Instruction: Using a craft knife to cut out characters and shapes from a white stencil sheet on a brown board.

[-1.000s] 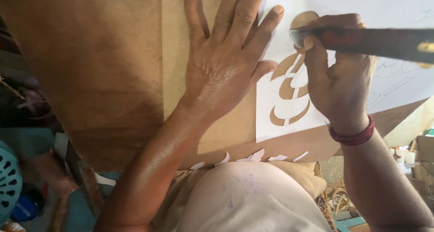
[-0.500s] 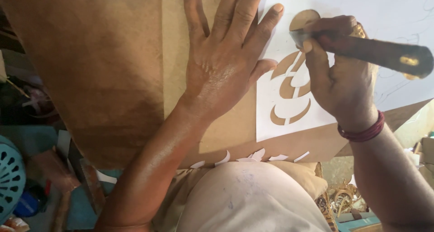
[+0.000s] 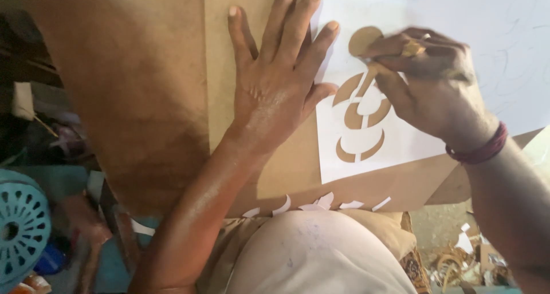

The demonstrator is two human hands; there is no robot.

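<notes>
1. The left hand (image 3: 275, 93) lies flat and wide open, fingers spread and pointing away from the person. It presses on the brown board (image 3: 229, 53) and the left edge of the white paper (image 3: 458, 19).
2. The right hand (image 3: 429, 88) is curled tight around a thin tool; most of the tool is hidden, so I cannot tell what it is. Its tip touches the paper by a round cut-out hole.
3. The paper lies flat on the board, with curved shapes cut out of it. Its long side runs left to right.
4. Small white paper scraps (image 3: 321, 203) lie along the near edge of the board.
5. A blue plastic stool (image 3: 20, 228) stands on the floor at the left.
</notes>
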